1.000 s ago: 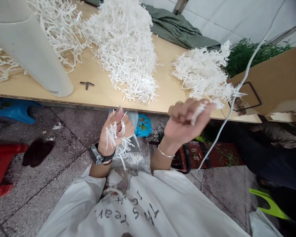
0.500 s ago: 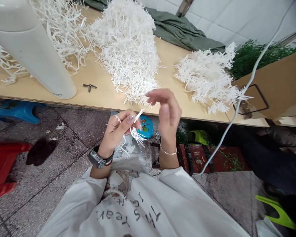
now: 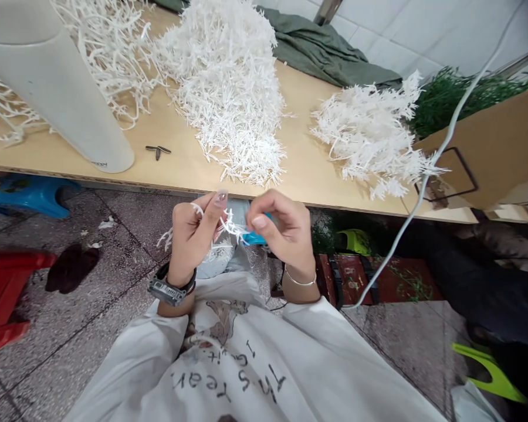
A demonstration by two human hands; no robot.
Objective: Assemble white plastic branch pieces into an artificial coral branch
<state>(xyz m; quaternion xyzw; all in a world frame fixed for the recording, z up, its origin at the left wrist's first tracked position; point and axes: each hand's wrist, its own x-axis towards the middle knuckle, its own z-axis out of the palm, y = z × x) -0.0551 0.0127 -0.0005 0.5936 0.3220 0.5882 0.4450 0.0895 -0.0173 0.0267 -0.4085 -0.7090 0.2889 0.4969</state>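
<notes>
The left hand (image 3: 193, 237) pinches a white plastic sprig (image 3: 232, 226); the right hand (image 3: 288, 234) curls its fingers beside it (pinching? can't tell); work seems midway, a big white heap (image 3: 229, 88) lying past the fingers.

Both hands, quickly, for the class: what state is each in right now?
Left hand: closed, holding white branching strands.
Right hand: fingers curled beside the strands' tips; whether it grips any cannot be told.
</notes>
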